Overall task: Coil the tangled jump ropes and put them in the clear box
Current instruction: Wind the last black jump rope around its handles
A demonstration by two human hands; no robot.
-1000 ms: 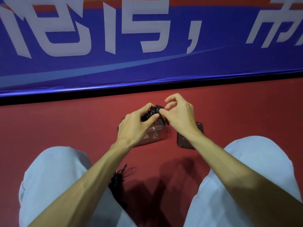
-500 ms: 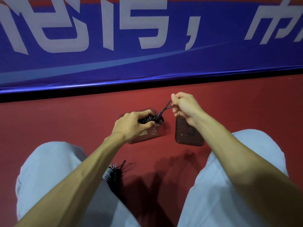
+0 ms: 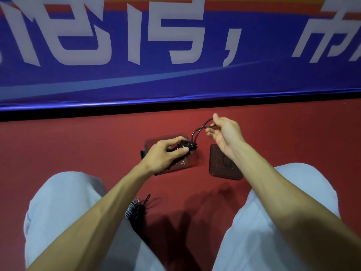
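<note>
At centre frame, over the clear box [image 3: 176, 137], your left hand [image 3: 162, 154] curls its fingers round the jump rope [image 3: 185, 146], a tight black coiled bundle; a thin dark loop runs up-right to your right hand [image 3: 225, 132], which pinches it.

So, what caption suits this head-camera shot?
Left hand grips a coiled black rope over the clear box while the right hand pinches its loose loop.

Black rope coil [image 3: 185, 146], seemingly over clear box [image 3: 188, 163].
</note>
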